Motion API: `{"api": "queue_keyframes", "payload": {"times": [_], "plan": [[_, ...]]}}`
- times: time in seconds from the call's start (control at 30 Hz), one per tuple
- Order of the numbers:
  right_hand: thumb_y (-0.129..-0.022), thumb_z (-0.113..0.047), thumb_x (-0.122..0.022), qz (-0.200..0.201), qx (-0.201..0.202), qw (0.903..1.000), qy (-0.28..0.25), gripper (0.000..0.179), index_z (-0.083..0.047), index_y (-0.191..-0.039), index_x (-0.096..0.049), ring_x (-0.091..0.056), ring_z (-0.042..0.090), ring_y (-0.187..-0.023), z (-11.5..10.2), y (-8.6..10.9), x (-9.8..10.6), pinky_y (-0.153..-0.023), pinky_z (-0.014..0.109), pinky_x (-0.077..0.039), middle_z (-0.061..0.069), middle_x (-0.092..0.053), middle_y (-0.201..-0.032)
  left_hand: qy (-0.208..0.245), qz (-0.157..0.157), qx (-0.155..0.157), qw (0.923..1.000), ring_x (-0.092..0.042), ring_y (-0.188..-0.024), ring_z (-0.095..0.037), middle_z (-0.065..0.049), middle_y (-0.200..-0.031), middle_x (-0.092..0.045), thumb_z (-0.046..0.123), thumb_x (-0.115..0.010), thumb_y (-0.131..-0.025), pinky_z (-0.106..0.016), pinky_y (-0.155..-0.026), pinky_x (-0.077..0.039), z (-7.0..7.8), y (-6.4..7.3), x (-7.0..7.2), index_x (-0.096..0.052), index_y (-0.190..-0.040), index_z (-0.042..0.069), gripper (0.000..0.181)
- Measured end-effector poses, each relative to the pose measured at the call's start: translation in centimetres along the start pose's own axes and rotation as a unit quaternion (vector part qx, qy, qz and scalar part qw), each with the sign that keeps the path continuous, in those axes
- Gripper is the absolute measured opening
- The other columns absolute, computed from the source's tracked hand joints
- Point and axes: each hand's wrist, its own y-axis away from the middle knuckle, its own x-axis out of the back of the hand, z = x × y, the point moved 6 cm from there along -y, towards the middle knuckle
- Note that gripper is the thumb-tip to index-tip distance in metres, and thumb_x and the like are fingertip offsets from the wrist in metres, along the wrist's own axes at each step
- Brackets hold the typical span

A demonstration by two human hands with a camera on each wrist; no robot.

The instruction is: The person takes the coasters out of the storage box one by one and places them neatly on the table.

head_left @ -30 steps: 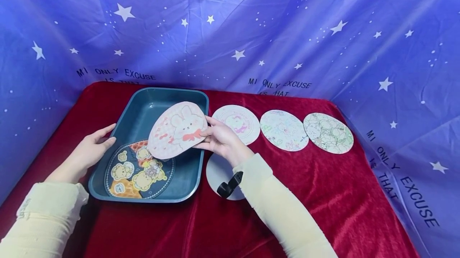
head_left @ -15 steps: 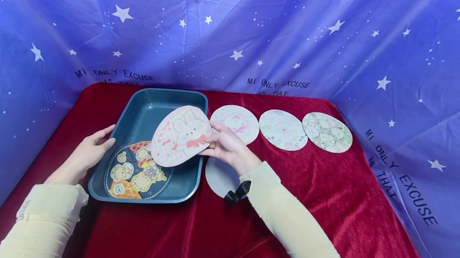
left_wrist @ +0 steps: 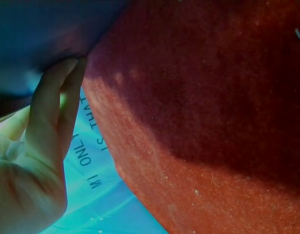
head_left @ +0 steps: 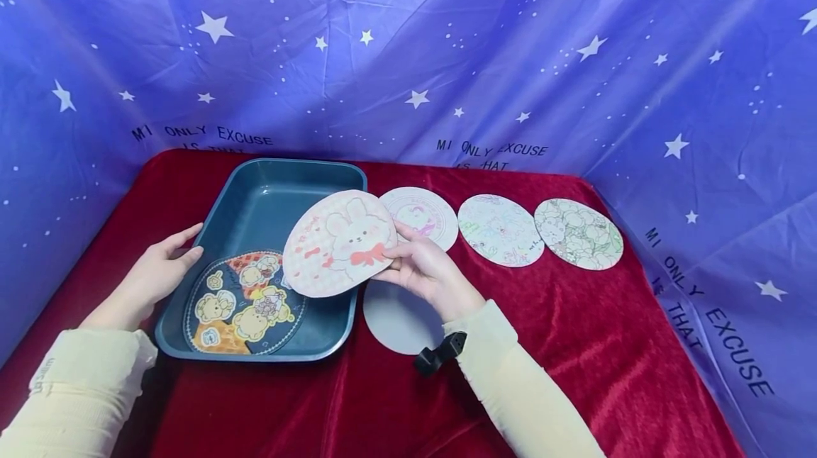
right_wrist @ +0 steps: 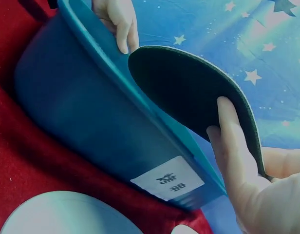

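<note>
My right hand (head_left: 424, 270) pinches a pink round mouse pad (head_left: 338, 245) with a bunny print by its right edge. The pad hangs tilted over the right rim of a blue-green plastic tub (head_left: 252, 185); its dark underside (right_wrist: 177, 83) faces the right wrist camera. Inside the tub's near end lies a dark mouse pad (head_left: 245, 305) with bear pictures. With straight fingers (left_wrist: 45, 105), my left hand (head_left: 156, 270) touches the outer left wall of the tub.
On the red velvet cloth (head_left: 542, 352), right of the tub, a row holds a pad with a pink print (head_left: 434, 213), a scribbled pad (head_left: 501, 231) and a green-line pad (head_left: 581, 235). A plain grey disc (head_left: 402, 323) lies nearer. Starry blue fabric (head_left: 357, 75) surrounds the table.
My right hand has moved to the right with the bunny mouse pad, uncovering more of the bear pad and partly covering the pink-print one. The left hand stays at the tub.
</note>
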Motion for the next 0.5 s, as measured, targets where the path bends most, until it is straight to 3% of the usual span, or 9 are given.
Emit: {"api": "queue_keyframes", "payload": {"times": [0.27, 0.5], "plan": [[-0.096, 0.013, -0.034, -0.002, 0.015, 0.9998, -0.015, 0.07, -0.017, -0.158, -0.022, -0.04, 0.035, -0.14, -0.7, 1.6, 0.5, -0.115, 0.056, -0.03, 0.019, -0.036, -0.157, -0.002, -0.004, -0.006, 1.0, -0.04, -0.126, -0.059, -0.042, -0.148, -0.027, 0.038, -0.035, -0.107, -0.073, -0.1, -0.038, 0.3, -0.1, 0.0, -0.003, -0.159, 0.012, 0.067], [-0.096, 0.012, -0.032, -0.012, 0.03, 0.9992, -0.025, 0.071, -0.019, -0.159, -0.02, -0.061, 0.025, -0.12, -1.5, 3.2, 1.2, -0.113, 0.053, -0.032, 0.017, -0.032, -0.159, -0.002, -0.008, -0.004, 1.0, -0.041, -0.126, -0.059, -0.043, -0.147, -0.027, 0.037, -0.035, -0.107, -0.071, -0.1, -0.039, 0.2, -0.1, 0.1, -0.003, -0.159, 0.011, 0.066]]}}
